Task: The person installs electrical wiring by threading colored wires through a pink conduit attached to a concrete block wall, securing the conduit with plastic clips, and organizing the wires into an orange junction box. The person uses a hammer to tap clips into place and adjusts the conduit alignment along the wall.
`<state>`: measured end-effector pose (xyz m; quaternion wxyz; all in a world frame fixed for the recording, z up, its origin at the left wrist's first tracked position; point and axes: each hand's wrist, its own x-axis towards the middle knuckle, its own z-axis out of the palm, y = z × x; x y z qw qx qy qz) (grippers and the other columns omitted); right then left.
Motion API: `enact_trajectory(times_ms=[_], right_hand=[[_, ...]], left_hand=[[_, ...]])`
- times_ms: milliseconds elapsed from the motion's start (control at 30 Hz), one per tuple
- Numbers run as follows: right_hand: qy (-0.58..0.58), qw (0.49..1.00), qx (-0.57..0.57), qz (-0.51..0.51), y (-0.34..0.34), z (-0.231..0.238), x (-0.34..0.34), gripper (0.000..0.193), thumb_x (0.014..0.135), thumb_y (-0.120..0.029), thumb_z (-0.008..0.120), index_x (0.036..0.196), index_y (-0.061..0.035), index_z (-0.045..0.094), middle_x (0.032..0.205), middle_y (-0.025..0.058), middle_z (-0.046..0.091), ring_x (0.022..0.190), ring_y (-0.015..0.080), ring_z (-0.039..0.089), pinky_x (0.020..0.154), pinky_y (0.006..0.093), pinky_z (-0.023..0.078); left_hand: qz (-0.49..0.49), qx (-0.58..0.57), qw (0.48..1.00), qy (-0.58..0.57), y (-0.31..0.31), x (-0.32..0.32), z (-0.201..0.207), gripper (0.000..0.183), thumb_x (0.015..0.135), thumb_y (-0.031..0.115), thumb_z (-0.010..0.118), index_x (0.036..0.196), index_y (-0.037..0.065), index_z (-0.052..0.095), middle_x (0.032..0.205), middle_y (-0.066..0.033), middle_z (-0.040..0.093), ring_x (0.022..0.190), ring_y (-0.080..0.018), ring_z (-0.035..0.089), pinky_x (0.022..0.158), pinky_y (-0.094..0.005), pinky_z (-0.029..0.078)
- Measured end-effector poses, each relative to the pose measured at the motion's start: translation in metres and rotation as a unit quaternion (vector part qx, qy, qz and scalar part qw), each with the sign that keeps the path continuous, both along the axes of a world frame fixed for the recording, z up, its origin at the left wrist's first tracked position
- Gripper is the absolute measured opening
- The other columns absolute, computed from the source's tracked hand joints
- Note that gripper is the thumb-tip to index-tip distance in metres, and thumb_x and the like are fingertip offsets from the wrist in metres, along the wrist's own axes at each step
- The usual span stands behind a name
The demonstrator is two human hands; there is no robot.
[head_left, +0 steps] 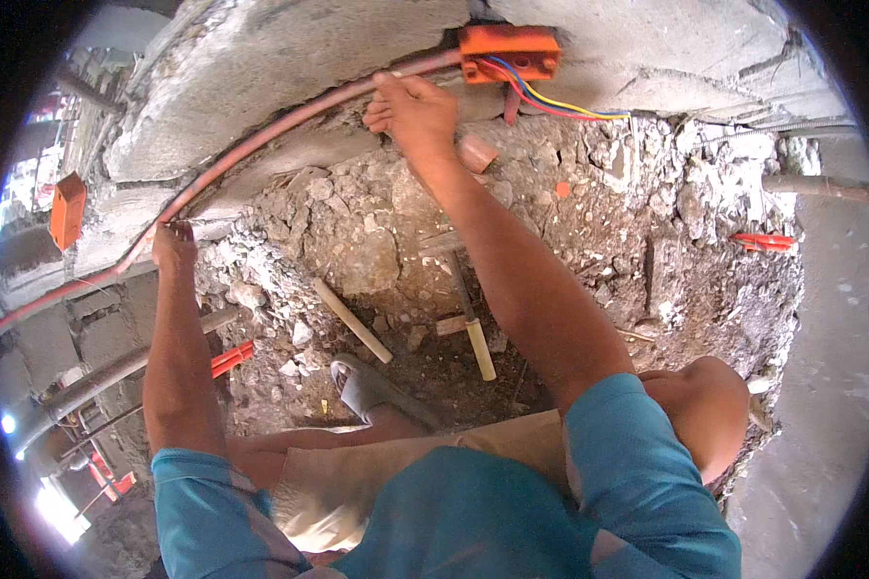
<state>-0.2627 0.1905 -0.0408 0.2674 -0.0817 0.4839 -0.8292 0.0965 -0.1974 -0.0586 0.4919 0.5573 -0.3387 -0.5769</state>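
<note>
A long orange conduit pipe [275,135] curves along a groove in the rough concrete wall and enters an orange electrical box [510,55] at the top. Blue, yellow and red wires [560,108] hang out of the box's right side. My right hand [415,114] is closed at the conduit a little left of the box, thumb and forefinger on it and the other fingers curled. Farther down the pipe on the left, my left hand [174,244] has its fingers closed against the conduit's lower edge; its fingertips are partly hidden.
On the rubble floor lie a hammer [475,338] with a pale handle and a pale stick [352,320]. A short pipe piece [476,152] lies below my right wrist. Another orange box [67,210] is at the left. Red tubes [763,242] protrude at the right, beside a grey slab [826,367].
</note>
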Motion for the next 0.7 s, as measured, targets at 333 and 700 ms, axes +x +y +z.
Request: enact_trajectory(times_ms=[333, 700], right_hand=[[-0.019, 1.0, -0.008, 0.006, -0.001, 0.007, 0.011, 0.031, 0.099, -0.026, 0.076, 0.086, 0.0016, 0.073, 0.071, 0.0082, 0.07, 0.059, 0.0151, 0.069, 0.053, 0.0288, 0.054], [0.049, 0.995, 0.031, 0.082, 0.013, 0.001, -0.006, 0.036, 0.101, -0.03, 0.074, 0.093, 0.0052, 0.074, 0.077, 0.0112, 0.073, 0.065, 0.0164, 0.072, 0.058, 0.0286, 0.057]], left_hand=[[0.047, -0.034, 0.994, -0.089, 0.042, -0.024, 0.034, 0.022, 0.103, 0.02, 0.068, 0.114, 0.002, 0.064, 0.092, -0.0058, 0.064, 0.075, -0.0165, 0.058, 0.059, -0.0344, 0.046], [0.101, -0.039, 0.968, -0.224, 0.055, -0.042, 0.037, 0.04, 0.095, 0.022, 0.077, 0.124, 0.001, 0.061, 0.108, -0.0058, 0.071, 0.086, -0.0192, 0.067, 0.063, -0.0387, 0.054]])
